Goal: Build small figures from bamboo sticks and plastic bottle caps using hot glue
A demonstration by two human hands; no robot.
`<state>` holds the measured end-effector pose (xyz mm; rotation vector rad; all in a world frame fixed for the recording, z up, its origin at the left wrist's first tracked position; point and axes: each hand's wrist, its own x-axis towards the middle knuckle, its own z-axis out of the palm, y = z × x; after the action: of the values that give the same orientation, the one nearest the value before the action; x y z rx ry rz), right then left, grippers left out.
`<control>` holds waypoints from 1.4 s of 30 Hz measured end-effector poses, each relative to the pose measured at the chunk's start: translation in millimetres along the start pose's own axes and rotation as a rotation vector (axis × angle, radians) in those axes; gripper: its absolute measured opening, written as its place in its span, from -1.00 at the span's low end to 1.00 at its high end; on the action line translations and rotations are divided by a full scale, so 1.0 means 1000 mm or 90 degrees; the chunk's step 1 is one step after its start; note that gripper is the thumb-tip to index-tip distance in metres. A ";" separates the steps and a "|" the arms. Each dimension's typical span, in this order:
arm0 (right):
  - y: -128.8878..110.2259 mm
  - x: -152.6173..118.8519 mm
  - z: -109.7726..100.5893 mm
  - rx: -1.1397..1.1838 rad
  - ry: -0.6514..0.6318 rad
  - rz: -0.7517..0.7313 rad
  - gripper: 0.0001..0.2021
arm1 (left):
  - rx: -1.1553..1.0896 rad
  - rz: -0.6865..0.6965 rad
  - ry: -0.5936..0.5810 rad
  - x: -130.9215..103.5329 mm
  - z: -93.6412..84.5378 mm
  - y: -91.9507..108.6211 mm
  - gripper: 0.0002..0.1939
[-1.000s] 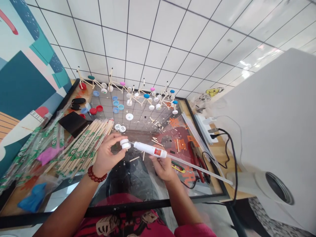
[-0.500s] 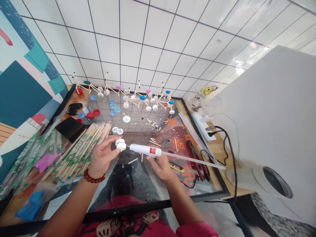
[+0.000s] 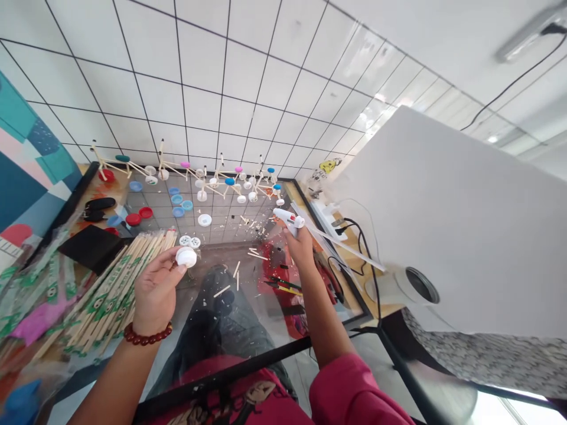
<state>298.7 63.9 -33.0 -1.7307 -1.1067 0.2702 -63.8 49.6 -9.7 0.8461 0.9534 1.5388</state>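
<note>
My left hand, with a red bead bracelet at the wrist, pinches white bottle caps between thumb and fingers above the glass table. My right hand is wrapped round a white glue gun, whose nozzle points up and left; a long clear glue stick trails from its back. The gun and the caps are well apart. Just behind my left hand lie two white caps with a dark pattern, and another white cap is farther back.
Small stick-and-cap models line the wall. Wrapped chopsticks and a black box lie at left, blue caps behind. Short sticks, cutters and a power strip are towards the right.
My right hand has moved the glue gun away from the caps, back and to the right. My left hand still holds the caps, now turned. The view has shifted to the right.
</note>
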 end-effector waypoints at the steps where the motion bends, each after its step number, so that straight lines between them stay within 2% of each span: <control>1: 0.004 0.007 0.001 -0.020 -0.004 0.005 -0.57 | -0.003 -0.003 0.003 0.000 0.000 -0.001 -0.59; 6: 0.021 0.006 0.019 -0.112 -0.054 0.054 -0.57 | -0.018 -0.025 0.007 -0.001 0.003 -0.004 -0.55; 11: 0.023 0.003 0.028 -0.153 -0.077 0.071 -0.55 | -0.031 -0.058 0.003 -0.002 0.007 -0.003 -0.58; 14: 0.019 0.005 0.019 -0.189 -0.102 0.034 -0.53 | -0.042 -0.094 0.003 -0.004 0.010 -0.001 -0.61; 16: 0.016 -0.005 0.007 -0.213 -0.107 -0.006 -0.54 | -0.060 -0.126 0.003 -0.005 0.011 0.001 -0.62; 18: 0.011 -0.027 -0.005 -0.234 -0.077 -0.046 -0.50 | -0.088 -0.174 -0.003 -0.005 0.012 0.003 -0.64; 20: 0.000 -0.060 -0.014 -0.247 -0.011 -0.051 -0.46 | -0.124 -0.238 -0.023 -0.006 0.013 0.007 -0.65; 22: -0.020 -0.095 -0.015 -0.174 -0.013 -0.072 -0.54 | -0.167 -0.303 -0.057 -0.008 0.013 0.011 -0.65; 23: -0.034 -0.109 -0.012 -0.103 -0.058 -0.098 -0.59 | -0.190 -0.332 -0.077 -0.010 0.014 0.013 -0.64; 24: -0.049 -0.119 -0.007 -0.031 -0.142 -0.138 -0.60 | -0.210 -0.356 -0.096 -0.012 0.015 0.014 -0.64; 26: -0.079 -0.128 0.007 0.081 -0.260 -0.217 -0.55 | -0.236 -0.395 -0.127 -0.015 0.016 0.015 -0.64; 29: -0.108 -0.119 0.028 0.165 -0.354 -0.282 -0.45 | -0.239 -0.432 -0.149 -0.019 0.017 0.013 -0.64; 32: -0.114 -0.110 0.042 0.229 -0.391 -0.291 -0.48 | -0.233 -0.439 -0.159 -0.020 0.016 0.007 -0.64; 36: -0.104 -0.111 0.051 0.281 -0.392 -0.271 -0.53 | -0.213 -0.431 -0.174 -0.020 0.011 -0.003 -0.64; 40: -0.098 -0.114 0.050 0.279 -0.386 -0.267 -0.67 | -0.180 -0.443 -0.189 -0.022 0.011 -0.006 -0.63; 42: -0.096 -0.113 0.047 0.275 -0.361 -0.277 -0.71 | -0.147 -0.417 -0.179 -0.022 0.012 -0.004 -0.61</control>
<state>153.9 11.2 -8.6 -1.0140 -1.6553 0.6953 -47.4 30.2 -9.0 0.4947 0.7267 0.9120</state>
